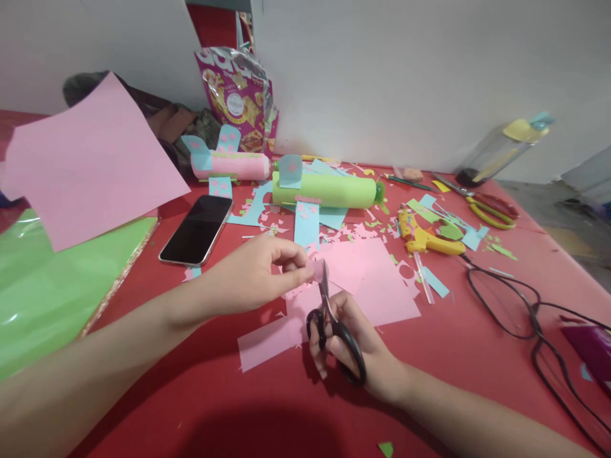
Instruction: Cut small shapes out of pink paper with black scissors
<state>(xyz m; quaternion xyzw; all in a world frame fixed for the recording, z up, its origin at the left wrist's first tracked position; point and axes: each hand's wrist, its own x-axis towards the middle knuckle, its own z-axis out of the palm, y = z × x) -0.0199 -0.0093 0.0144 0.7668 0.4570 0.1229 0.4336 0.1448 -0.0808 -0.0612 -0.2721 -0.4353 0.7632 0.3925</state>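
Observation:
My left hand (258,270) pinches a small pink paper piece (316,267) above the red table (191,394). My right hand (356,346) grips black-handled scissors (334,324), blades pointing up and meeting the small piece. Under both hands lies a cut pink paper sheet (372,280) with a pink strip (267,343) beside it. Behind them rest a green paper-covered bottle plane (329,189) with light blue wings and a smaller pink one (229,165).
A black phone (196,229) lies left of centre. Large pink (86,159) and green sheets (52,280) cover the left. A yellow glue gun (424,238) with black cord (534,318), yellow-handled scissors (487,208), a snack bag (238,95) and a bottle (506,146) sit further back. Paper scraps are scattered.

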